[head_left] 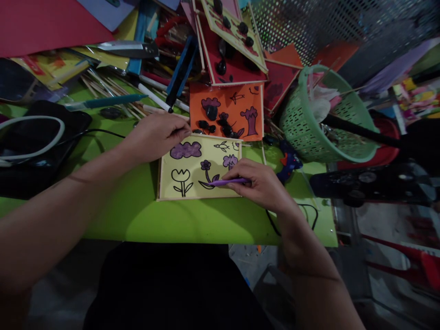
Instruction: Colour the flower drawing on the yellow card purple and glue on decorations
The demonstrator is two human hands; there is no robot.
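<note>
A yellow card (195, 158) with a thin wooden stick border lies on the green table. Its black outline drawings include two flowers, a bird and a tree; the cloud, one blossom and part of the tree are coloured purple. My left hand (154, 136) is closed at the card's top left corner, thumb and forefinger together on its upper edge; the other fingertips are hidden. In my right hand (263, 183) is a purple marker (228, 182), its tip touching the leaves at the foot of the middle flower.
Just behind stands an orange framed card (237, 98) bearing black stones, below stacked red and yellow ones. A green basket (319, 123) and a blue glue gun (288, 160) are on the right. Scissors (130, 48), a teal pen (110, 101) and loose sticks crowd the back left.
</note>
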